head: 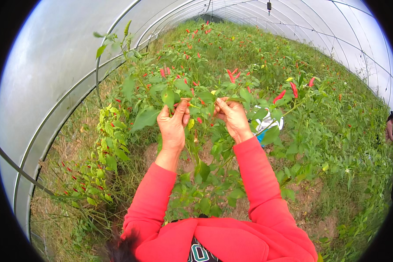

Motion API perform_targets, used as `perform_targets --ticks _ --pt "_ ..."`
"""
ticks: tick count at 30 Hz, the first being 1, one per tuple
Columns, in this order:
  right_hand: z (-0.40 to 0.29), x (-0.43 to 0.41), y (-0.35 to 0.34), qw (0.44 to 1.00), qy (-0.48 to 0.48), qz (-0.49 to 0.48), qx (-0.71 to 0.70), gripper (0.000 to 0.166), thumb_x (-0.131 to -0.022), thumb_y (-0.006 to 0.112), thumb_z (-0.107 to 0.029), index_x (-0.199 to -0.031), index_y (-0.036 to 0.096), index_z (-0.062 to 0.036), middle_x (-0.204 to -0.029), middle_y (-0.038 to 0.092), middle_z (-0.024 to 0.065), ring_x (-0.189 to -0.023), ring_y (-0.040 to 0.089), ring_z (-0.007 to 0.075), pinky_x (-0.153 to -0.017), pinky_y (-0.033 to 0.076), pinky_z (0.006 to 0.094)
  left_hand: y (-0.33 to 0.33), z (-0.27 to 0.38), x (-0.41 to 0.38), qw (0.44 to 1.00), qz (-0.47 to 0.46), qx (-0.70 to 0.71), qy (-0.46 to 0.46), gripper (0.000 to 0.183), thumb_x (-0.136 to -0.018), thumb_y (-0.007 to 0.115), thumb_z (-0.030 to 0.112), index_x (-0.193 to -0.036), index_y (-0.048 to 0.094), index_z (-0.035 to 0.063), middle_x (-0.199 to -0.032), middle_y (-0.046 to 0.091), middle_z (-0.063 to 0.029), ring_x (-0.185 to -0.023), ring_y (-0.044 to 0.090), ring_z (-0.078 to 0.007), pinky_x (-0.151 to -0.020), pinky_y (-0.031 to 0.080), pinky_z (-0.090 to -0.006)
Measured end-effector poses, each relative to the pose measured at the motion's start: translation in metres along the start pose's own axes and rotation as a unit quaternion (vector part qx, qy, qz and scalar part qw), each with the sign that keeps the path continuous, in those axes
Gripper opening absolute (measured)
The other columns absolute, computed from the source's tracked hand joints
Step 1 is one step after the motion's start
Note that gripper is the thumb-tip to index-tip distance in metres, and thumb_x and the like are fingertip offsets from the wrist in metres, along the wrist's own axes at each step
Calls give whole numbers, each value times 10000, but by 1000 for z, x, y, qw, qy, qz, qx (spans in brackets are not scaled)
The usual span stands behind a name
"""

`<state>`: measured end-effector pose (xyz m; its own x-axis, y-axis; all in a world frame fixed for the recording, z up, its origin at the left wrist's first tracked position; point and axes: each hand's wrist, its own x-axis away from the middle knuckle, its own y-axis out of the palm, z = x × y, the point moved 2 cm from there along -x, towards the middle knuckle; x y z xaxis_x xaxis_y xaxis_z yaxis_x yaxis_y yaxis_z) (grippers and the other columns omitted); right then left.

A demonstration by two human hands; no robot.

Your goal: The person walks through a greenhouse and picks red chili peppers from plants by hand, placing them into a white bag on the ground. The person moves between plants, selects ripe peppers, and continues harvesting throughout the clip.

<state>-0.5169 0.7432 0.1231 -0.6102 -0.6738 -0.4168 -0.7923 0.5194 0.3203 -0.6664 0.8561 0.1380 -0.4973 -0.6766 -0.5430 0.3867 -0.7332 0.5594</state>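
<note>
My left hand (175, 122) is closed around a red chili pepper, whose pale green stalk (194, 105) sticks out beside the fingers. Most of that pepper is hidden by the fingers and a leaf. To its right, my right hand (231, 116) pinches a thin part of the chili plant (204, 170), among the leaves; what exactly lies between the fingertips is hidden. Upright red chili peppers (231, 77) stand just beyond the right hand. Farther right, more red peppers (279, 97) hang on a branch.
A white and blue bag or container (268, 121) shows partly behind leaves beyond my right forearm. Chili plants fill the plastic tunnel, with metal hoops (98, 65) at the left wall. A yellowish-leaved plant (109, 137) grows at left. Another person (390, 127) is at the far right.
</note>
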Motion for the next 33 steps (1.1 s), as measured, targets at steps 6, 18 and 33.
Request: perform_targets --ticks 6,18,33 --pt "-28 19 33 971 -137 64 187 251 -978 587 -238 -1007 641 6 -870 666 46 -795 626 143 -733 505 310 -14 20 15 965 -86 132 -208 304 -1019 480 345 -939 539 58 -773 494 -2 -529 390 -51 -461 301 -187" --pt "-23 33 39 918 -283 13 276 159 -952 518 -81 -1019 625 16 -870 639 93 -732 558 155 -662 453 308 30 71 42 973 -139 -10 -184 163 -969 554 119 -1056 580 -17 -726 523 3 -542 405 -37 -512 347 -185" --pt "-25 57 78 957 -214 -82 178 219 -1021 451 -138 -933 600 -4 -737 636 75 -675 618 187 -656 498 313 11 41 14 976 -48 66 -204 184 -944 639 180 -1040 577 36 -858 599 -13 -591 456 -23 -491 357 -166"
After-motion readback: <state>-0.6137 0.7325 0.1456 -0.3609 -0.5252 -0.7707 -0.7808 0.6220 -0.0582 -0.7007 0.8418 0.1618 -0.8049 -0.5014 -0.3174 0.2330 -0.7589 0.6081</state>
